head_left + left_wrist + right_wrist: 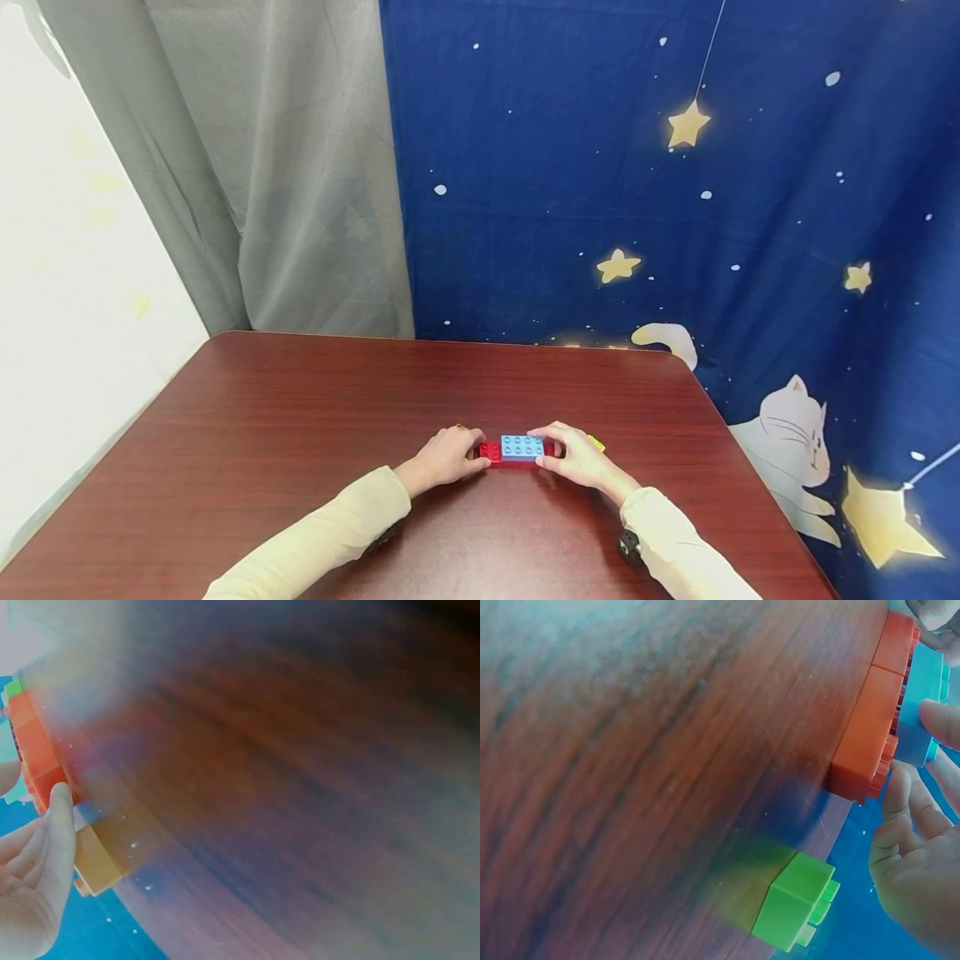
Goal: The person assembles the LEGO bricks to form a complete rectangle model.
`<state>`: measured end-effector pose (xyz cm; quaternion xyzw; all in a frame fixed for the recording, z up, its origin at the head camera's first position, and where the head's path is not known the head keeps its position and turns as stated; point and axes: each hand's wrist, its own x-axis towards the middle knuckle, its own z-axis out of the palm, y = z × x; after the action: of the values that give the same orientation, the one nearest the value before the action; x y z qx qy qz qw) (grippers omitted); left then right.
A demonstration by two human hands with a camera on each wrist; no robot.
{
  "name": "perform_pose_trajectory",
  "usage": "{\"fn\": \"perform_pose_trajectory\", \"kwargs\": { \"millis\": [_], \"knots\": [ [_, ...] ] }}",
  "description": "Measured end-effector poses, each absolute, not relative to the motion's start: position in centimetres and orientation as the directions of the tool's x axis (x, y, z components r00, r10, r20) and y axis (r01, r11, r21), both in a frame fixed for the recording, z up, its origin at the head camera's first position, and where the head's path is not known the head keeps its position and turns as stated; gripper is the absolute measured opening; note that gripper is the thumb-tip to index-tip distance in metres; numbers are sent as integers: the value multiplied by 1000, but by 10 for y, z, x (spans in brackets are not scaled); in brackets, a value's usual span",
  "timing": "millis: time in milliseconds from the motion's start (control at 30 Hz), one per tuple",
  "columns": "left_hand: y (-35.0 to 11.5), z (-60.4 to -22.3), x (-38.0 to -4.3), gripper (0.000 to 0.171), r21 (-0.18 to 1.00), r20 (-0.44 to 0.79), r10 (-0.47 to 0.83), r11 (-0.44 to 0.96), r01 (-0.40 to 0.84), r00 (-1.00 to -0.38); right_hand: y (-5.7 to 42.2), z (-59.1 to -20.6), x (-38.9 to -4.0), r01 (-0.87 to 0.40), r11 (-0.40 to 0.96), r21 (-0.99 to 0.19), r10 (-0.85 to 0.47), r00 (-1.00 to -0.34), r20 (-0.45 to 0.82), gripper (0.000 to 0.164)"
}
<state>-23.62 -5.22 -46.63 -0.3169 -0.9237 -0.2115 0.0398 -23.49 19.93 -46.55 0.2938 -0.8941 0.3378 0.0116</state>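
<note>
Two red toy bricks lie end to end on the table, the left one (pixel 490 452) and the right one (pixel 864 735). Across their tops sits a light blue brick (pixel 522 448) with studs facing up, bridging the seam between them. My left hand (pixel 445 455) grips the left red brick at its outer end, thumb on the near side and fingers on the far side. With thumb and fingers, my right hand (pixel 581 459) pinches the right end of the blue brick. The right red brick's end pokes out beneath that hand, partly hidden in the head view.
Behind the left hand, an orange-yellow brick (pixel 97 862) stands on the table, mostly hidden from the head view. A green brick (pixel 791 900) stands beyond the right hand. The brown table (pixel 337 392) ends at a grey curtain (pixel 322 208) and a blue starry curtain (pixel 540 208).
</note>
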Motion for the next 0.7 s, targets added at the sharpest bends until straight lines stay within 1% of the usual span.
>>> {"fn": "perform_pose_trajectory", "kwargs": {
  "millis": [133,233,333,467,700],
  "knots": [
    [-48,-461,-236,37,369,226,539,723,584,-811,200,-466,-235,-533,595,-601,-519,-826,219,40],
    [-44,-459,-236,37,383,261,520,717,582,-813,200,-466,-235,-534,589,-607,-521,-825,219,39],
    [-40,-458,-237,35,362,310,519,711,603,-797,200,-465,-235,-535,585,-610,-523,-823,220,39],
    [-36,-458,-237,34,302,358,535,709,637,-765,201,-465,-235,-540,583,-607,-526,-820,225,40],
    [-30,-461,-238,32,283,345,557,706,649,-756,200,-465,-235,-554,562,-615,-528,-812,249,41]
  ]
}}
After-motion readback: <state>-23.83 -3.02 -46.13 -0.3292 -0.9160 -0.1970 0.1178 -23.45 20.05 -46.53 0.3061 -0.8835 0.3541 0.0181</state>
